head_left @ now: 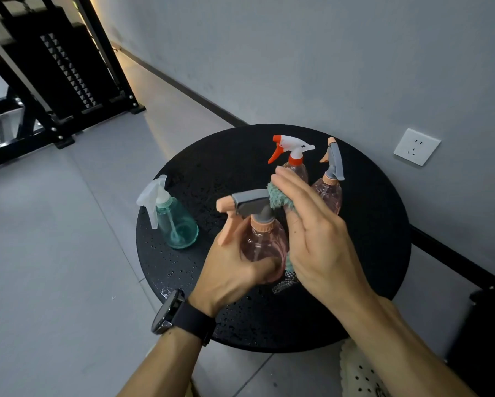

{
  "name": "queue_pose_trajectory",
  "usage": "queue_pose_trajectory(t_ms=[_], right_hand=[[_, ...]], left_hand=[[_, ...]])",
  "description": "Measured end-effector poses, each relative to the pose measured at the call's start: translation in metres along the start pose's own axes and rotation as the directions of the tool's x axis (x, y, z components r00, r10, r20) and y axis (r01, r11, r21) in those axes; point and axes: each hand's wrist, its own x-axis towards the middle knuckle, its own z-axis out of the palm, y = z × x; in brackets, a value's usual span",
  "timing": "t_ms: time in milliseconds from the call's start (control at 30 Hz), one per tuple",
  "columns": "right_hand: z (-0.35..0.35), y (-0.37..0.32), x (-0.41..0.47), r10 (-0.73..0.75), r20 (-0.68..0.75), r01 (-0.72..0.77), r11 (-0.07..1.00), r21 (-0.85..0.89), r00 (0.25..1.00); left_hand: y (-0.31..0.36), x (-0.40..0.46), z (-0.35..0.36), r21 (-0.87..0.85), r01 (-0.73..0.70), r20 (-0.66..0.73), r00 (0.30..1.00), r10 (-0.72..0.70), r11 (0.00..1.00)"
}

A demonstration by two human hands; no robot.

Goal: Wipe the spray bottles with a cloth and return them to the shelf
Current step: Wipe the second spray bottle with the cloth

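My left hand (229,270) grips a pink spray bottle (264,242) with a grey and peach trigger head, held above the round black table (369,282). My right hand (317,230) presses a teal cloth (279,196) against the bottle's right side, fingers fairly straight and the thumb behind the cloth. On the table stand a teal bottle (177,224) with a white trigger at the left, a clear bottle (293,156) with a red and white trigger at the back, and a second pink bottle (330,184) beside it. Most of the cloth is hidden by my right hand.
The table top is speckled with water drops. A grey wall with a white socket (416,146) runs behind it. A black metal rack (54,73) stands at the far left on the grey tiled floor. A cream perforated object (360,373) lies under the table's near edge.
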Motion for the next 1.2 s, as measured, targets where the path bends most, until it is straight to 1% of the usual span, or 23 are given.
queue_pose_trajectory(t_ms=[100,167,300,367,467,567,667,833,933,1067,1200], right_hand=[[0.003,-0.002,-0.001,0.058,0.012,-0.058,0.998,0.035,0.998],[0.005,-0.003,-0.001,0.084,0.016,-0.084,0.995,0.045,0.996],[0.007,-0.004,0.001,0.157,0.016,-0.158,0.984,0.077,0.987],[0.007,-0.005,0.003,0.202,0.010,-0.202,0.974,0.103,0.979],[0.008,-0.005,0.002,0.263,-0.008,-0.260,0.957,0.125,0.965],[0.006,-0.004,0.000,0.295,-0.021,-0.290,0.949,0.126,0.955],[0.002,-0.003,0.001,0.320,-0.032,-0.313,0.940,0.133,0.947],[-0.002,-0.007,0.000,0.318,-0.003,-0.314,0.938,0.148,0.948],[-0.001,-0.006,-0.001,0.328,0.003,-0.323,0.931,0.168,0.945],[-0.003,-0.003,-0.002,0.334,-0.014,-0.327,0.929,0.173,0.942],[-0.005,0.002,-0.002,0.324,-0.029,-0.315,0.934,0.169,0.945]], left_hand=[[0.003,-0.002,0.003,-0.058,0.011,0.036,0.999,-0.009,0.998],[0.006,-0.004,0.007,-0.117,0.058,0.051,0.997,-0.053,0.991],[0.008,-0.006,0.013,-0.130,0.089,0.061,0.995,-0.082,0.988],[0.012,-0.006,0.014,-0.182,0.093,0.064,0.995,-0.082,0.979],[0.016,-0.004,0.014,-0.329,0.166,0.081,0.986,-0.148,0.930],[0.015,-0.002,0.014,-0.351,0.201,0.106,0.979,-0.174,0.914],[0.014,-0.001,0.013,-0.428,0.240,0.116,0.971,-0.211,0.871],[0.012,0.000,0.013,-0.367,0.219,0.100,0.976,-0.196,0.904],[0.014,0.000,0.015,-0.360,0.253,0.066,0.967,-0.246,0.898],[0.017,0.002,0.016,-0.489,0.320,0.042,0.938,-0.345,0.811],[0.023,0.004,0.013,-0.659,0.321,0.082,0.930,-0.360,0.681]])
